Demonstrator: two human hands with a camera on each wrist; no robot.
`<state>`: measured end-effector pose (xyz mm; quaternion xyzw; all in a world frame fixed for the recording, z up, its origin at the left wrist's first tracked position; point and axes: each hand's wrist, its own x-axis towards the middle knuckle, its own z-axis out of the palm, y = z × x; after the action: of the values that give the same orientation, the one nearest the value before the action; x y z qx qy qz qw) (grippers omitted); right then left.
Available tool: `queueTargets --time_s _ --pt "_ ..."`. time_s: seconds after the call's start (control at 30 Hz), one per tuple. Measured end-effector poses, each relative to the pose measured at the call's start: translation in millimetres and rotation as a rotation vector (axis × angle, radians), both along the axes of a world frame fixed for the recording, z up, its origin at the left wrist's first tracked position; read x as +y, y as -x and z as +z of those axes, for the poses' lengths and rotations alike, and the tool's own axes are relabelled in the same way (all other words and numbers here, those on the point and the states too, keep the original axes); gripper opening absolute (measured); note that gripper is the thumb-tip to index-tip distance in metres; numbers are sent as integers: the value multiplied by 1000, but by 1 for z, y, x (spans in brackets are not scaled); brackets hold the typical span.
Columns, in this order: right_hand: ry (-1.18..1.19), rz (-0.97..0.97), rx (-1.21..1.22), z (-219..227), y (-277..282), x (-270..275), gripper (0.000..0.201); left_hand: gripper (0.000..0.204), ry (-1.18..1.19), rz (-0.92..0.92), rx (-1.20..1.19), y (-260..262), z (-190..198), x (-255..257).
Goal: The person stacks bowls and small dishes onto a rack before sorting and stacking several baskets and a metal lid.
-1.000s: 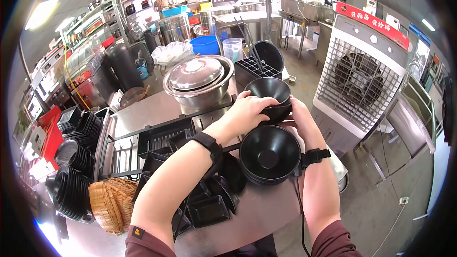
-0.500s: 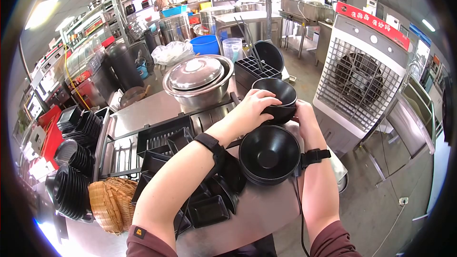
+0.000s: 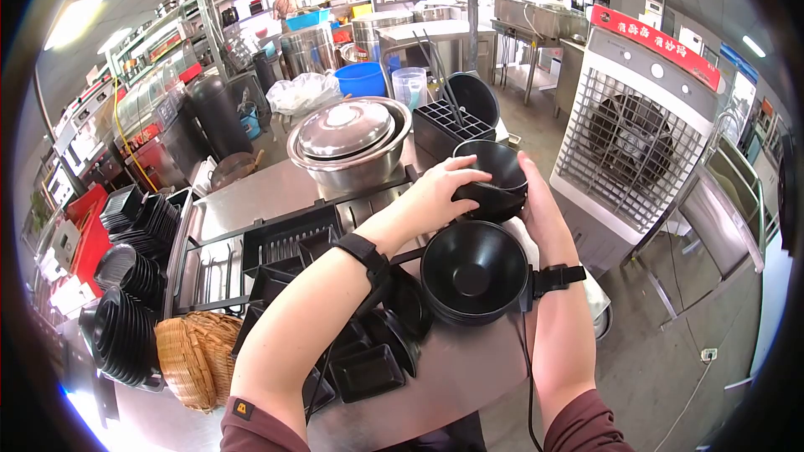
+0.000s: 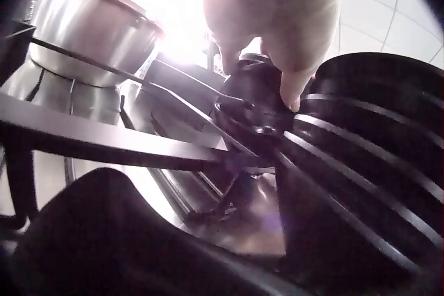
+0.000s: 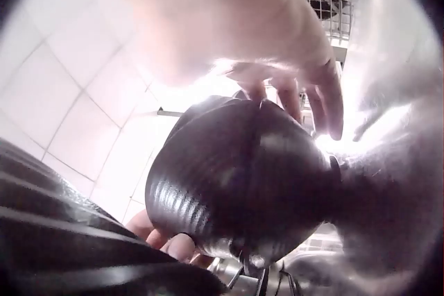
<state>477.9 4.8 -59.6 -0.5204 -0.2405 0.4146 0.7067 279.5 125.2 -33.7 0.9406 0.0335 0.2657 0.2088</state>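
Note:
Small black bowls [image 3: 494, 169], one nested in another, stand behind a wider stack of black bowls [image 3: 475, 272]. My left hand [image 3: 435, 192] grips their left side, fingers over the rim and thumb outside. Along their right side lies my right hand [image 3: 543, 209], its fingers fairly straight and pointing away. The right wrist view shows the small bowls' ribbed outside [image 5: 236, 171] between the right hand [image 5: 236, 25] and the left hand's fingertips [image 5: 173, 244]. In the left wrist view, the left hand [image 4: 277, 18] reaches down beside the wide bowls' stacked rims [image 4: 374, 143].
Behind stands a black compartment holder [image 3: 452, 127] with chopsticks, beside a lidded steel pot [image 3: 347, 146]. Black trays [image 3: 366, 371], a cutlery rack [image 3: 219, 272], a wicker basket [image 3: 197, 360] and stacked black dishes [image 3: 126, 318] lie left. A large fan [image 3: 632, 130] stands right.
The small bowls have shifted right, and both hands have moved with them. The right hand's fingers have slid up along the bowls' side and straightened.

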Motion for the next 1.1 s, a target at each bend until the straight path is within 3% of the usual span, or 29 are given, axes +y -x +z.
queueTargets --time_s 0.1,0.17,0.23,0.3,0.37,0.47,0.67,0.77,0.83,0.97,1.1 --pt "28 21 -190 -3 -2 -3 47 54 57 63 -33 5 5 -11" --pt "53 46 -95 -12 -12 0 47 55 128 153 1 13 19 -13" --pt "39 44 -19 -12 -11 0 44 45 -78 239 -41 24 38 -9" --pt "23 38 57 -11 -11 1 42 39 85 225 -56 43 64 -17" --pt "-132 158 148 -14 -13 2 39 33 127 242 -89 62 80 -25" --pt "-185 128 79 -29 -23 12 39 29 132 234 -91 95 115 -61" --pt "-79 178 10 -3 -6 -8 46 30 68 210 -88 172 152 -158" --pt "7 58 -30 -8 -9 -11 50 30 74 201 -113 211 149 -200" --pt "-66 97 3 -25 -24 0 49 19 178 249 -133 234 143 -225" --pt "-147 112 36 -19 -15 -1 46 23 354 191 -172 286 119 -247" --pt "-117 70 19 -23 -18 -3 39 20 713 61 -93 325 90 -249"
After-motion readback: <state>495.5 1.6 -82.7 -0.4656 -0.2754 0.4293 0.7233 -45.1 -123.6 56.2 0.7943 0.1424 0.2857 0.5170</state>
